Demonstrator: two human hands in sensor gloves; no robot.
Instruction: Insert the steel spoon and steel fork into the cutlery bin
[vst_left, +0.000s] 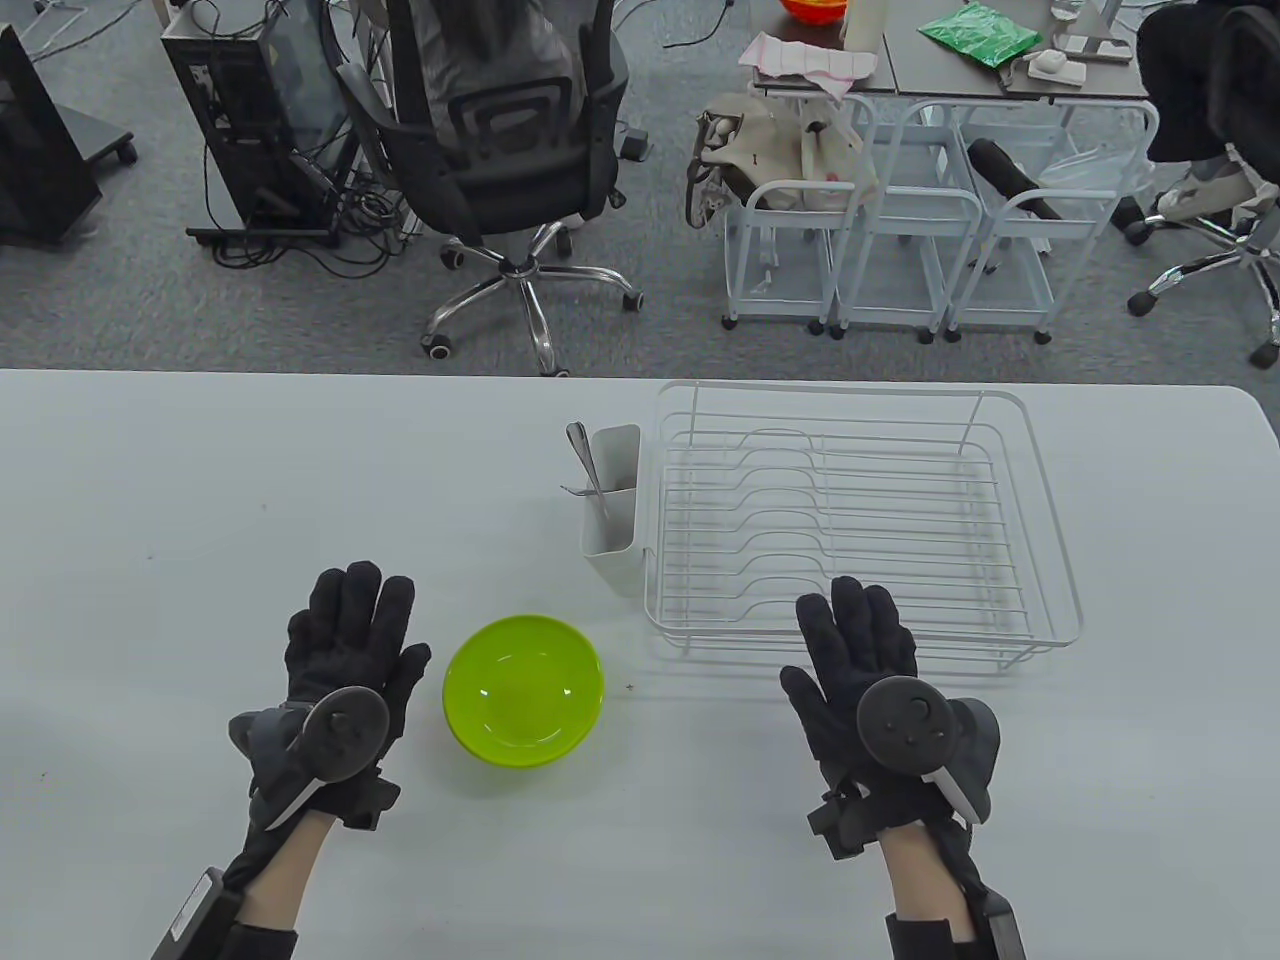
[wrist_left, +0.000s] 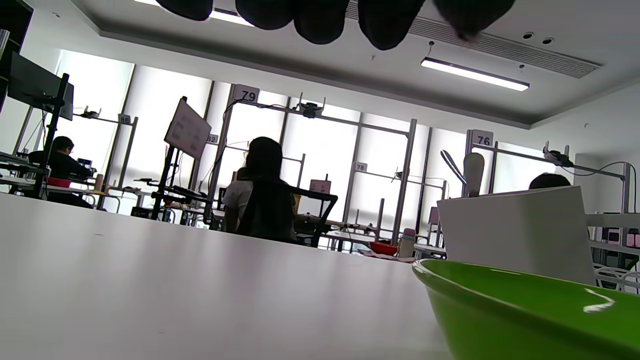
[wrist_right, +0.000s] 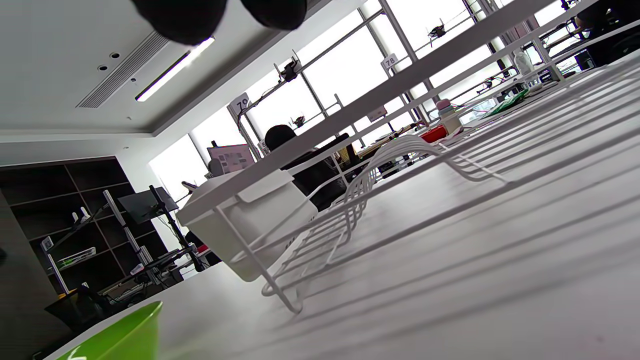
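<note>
The white cutlery bin (vst_left: 613, 507) hangs on the left side of the white wire dish rack (vst_left: 1040, 600). A steel spoon (vst_left: 581, 449) and a steel fork (vst_left: 578, 491) stand inside it, their ends sticking out. The bin also shows in the left wrist view (wrist_left: 515, 232) with utensil ends (wrist_left: 472, 172) above it, and in the right wrist view (wrist_right: 250, 220). My left hand (vst_left: 345, 655) lies flat and empty on the table, left of the green bowl. My right hand (vst_left: 860, 650) lies flat and empty by the rack's front edge.
A lime green bowl (vst_left: 523, 690) sits between my hands, in front of the bin. The dish rack holds nothing. Office chairs (vst_left: 500, 150) and white carts (vst_left: 890, 240) stand beyond the table's far edge.
</note>
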